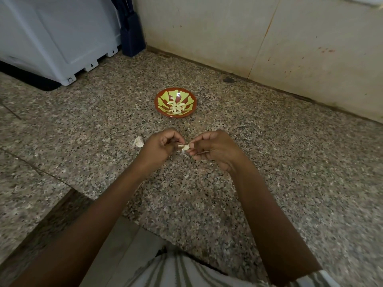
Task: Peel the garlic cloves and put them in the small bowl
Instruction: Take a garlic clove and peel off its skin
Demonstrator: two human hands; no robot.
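two hands on one garlic clove [185, 147] | left hand [160, 146] pinches | right hand [215, 149] pinches (fingers curled)

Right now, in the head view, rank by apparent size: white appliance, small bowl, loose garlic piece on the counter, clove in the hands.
1. white appliance
2. small bowl
3. Unranked: loose garlic piece and clove look alike; the left hand and right hand partly hide the clove.

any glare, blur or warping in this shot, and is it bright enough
Head view: dim, darkest toward the bottom edge; a small glare spot on the far rim of the small bowl; wide-angle warping bows the base of the wall; the garlic clove pinched between left hand and right hand looks slightly soft.
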